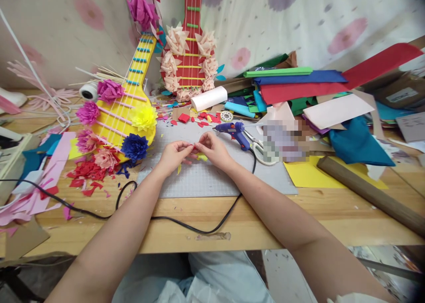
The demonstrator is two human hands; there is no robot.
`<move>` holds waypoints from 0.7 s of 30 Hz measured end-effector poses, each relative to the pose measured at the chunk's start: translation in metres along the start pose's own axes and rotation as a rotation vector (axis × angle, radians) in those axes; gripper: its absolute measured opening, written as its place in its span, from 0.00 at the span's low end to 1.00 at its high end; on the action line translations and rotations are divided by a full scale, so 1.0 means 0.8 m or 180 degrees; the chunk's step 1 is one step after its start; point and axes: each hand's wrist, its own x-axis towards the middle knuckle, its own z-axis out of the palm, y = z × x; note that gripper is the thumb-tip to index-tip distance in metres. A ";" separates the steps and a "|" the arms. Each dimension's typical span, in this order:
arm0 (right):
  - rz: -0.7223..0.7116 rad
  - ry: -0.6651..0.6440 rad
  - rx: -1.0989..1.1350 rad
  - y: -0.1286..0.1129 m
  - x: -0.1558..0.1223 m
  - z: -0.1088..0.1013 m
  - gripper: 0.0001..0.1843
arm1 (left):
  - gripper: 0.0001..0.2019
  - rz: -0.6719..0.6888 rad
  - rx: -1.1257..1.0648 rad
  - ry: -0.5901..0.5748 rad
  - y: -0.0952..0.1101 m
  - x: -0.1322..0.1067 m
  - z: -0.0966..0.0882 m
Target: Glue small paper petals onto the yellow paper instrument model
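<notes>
Over the grey cutting mat (212, 183), my left hand (174, 157) and my right hand (214, 152) meet with their fingertips together. Both pinch a small red piece (194, 147) that looks like paper and is mostly covered by the fingers. Small yellow scraps (202, 157) lie on the mat just beneath and beside the hands. A blue glue gun (234, 132) rests right behind my right hand, with scissors (262, 150) next to it. Red paper petals (202, 122) are scattered at the mat's far edge.
A yellow paper guitar (133, 103) with paper flowers stands at the left, a red one (189, 68) behind it. Coloured paper sheets (299, 90) pile up at the right, near a brown cardboard tube (368, 194). A black cord (199, 231) loops under my forearms along the table's front.
</notes>
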 end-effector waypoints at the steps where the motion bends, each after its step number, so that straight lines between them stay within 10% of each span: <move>1: 0.0032 -0.0004 0.0007 0.000 0.001 0.001 0.12 | 0.11 0.0005 0.0005 0.0002 0.000 0.000 0.000; 21: 0.0302 -0.0074 0.0662 0.002 0.008 0.005 0.13 | 0.16 0.0031 0.0114 0.0125 0.004 -0.003 0.005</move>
